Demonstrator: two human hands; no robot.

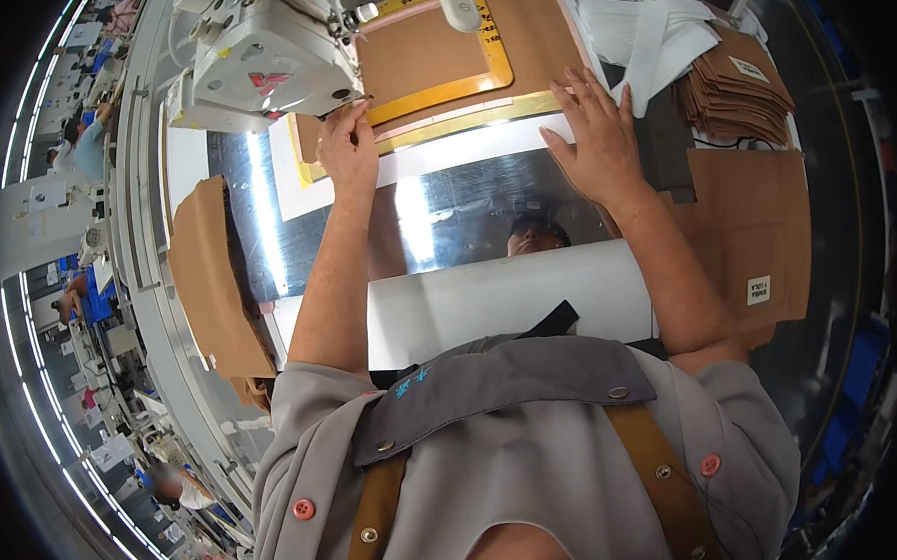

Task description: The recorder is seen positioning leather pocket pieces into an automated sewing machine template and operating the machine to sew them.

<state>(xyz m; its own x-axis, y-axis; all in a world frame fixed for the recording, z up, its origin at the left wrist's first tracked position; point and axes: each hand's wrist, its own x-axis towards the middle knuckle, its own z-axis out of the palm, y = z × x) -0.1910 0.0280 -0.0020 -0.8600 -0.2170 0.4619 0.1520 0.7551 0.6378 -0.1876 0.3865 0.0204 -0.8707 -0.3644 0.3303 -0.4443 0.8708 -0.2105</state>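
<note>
A white sewing machine head [268,57] stands at the upper left, its needle area close over a yellow-edged template [496,67]. Brown fabric [423,64] shows through the template's opening. My left hand [349,154] is right beside the needle, thumb and fingers drawn together at the template's near left part; whatever is between them is too small to tell. With fingers spread, my right hand [603,137] lies flat on the template's near right edge. A white strip [454,145] runs along that near edge, between both hands.
At the upper right are white cloth pieces [649,49] and a stack of brown pieces [737,92]. A labelled brown piece [756,218] lies right of my forearm; brown fabric [216,280] hangs at the left. Shiny metal [461,221] covers the near table. Other people work at far left.
</note>
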